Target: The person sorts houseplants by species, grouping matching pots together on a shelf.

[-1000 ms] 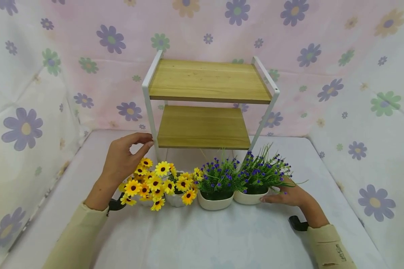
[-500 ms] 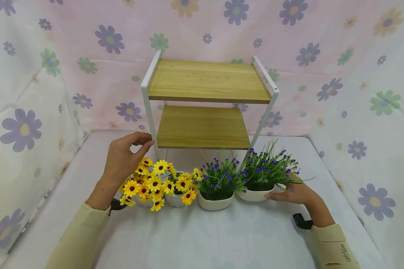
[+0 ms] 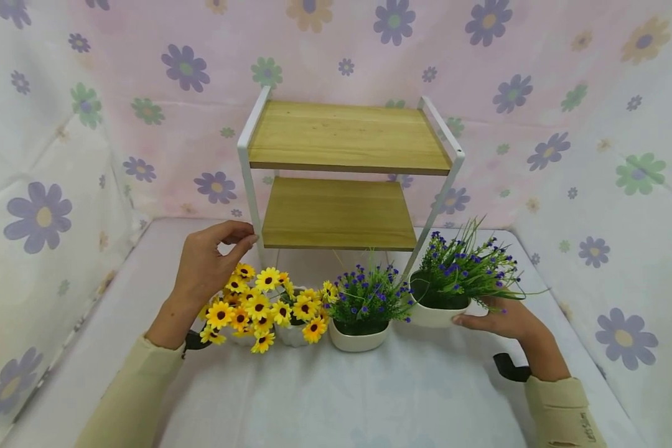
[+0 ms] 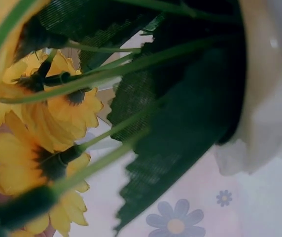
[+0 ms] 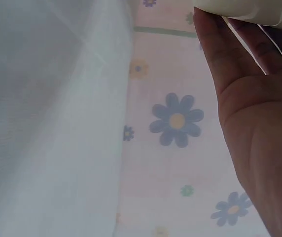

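My left hand [image 3: 201, 261] is at the left front post of a two-tier shelf [image 3: 350, 137], with wooden boards and a white frame. Its thumb and forefinger pinch the post. On the right, my right hand [image 3: 506, 320] holds a potted plant [image 3: 462, 274] with purple flowers and long grass blades. The white oval pot [image 3: 439, 316] tilts slightly, with the thumb on its near side and the other fingers hidden behind the leaves. In the right wrist view, fingertips of the right hand [image 5: 259, 113] meet the underside of the white pot [image 5: 254, 9].
Two pots of yellow flowers [image 3: 257, 305] and a second purple-flowered plant [image 3: 364, 298] stand in a row before the shelf. Yellow blooms [image 4: 42, 163] and a pot's rim [image 4: 264, 59] fill the left wrist view. Flower-patterned cloth walls [image 3: 593, 186] enclose the white table [image 3: 403, 398].
My right hand has moved the purple-flowered plant rightward and up, away from its neighbour, and the pot has tilted. The left hand stays at the shelf post.
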A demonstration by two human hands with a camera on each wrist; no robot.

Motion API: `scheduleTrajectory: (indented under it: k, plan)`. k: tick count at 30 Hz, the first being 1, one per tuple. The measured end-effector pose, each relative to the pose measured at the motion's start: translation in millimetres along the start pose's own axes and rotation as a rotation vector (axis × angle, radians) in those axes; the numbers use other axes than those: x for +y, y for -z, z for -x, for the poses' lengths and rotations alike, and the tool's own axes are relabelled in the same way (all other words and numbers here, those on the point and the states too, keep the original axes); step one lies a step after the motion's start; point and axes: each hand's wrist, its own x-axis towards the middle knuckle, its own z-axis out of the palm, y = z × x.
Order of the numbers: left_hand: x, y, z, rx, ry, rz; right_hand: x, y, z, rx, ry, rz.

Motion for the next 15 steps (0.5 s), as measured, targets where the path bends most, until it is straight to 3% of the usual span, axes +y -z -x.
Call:
scheduleTrajectory:
  k: [5, 9, 12, 15]
  plan:
    - [0.2, -0.6, -0.4, -0.005, 0.000, 0.007, -8.2, 5.5, 3.8, 0.054, 0.205, -0.123]
    - [-0.2, -1.0, 0.0, -0.011, 0.007, 0.012, -20.9, 16.4, 9.4, 0.051, 0.254, -0.120]
    - [-0.3, -0.5, 0.7, -0.011, 0.013, 0.012, -35.2, 29.1, 13.3, 0.043, 0.211, -0.053]
    - [0.2, 0.2, 0.9, -0.010, 0.015, 0.008, -47.8, 43.5, 13.6, 0.073, 0.278, -0.018]
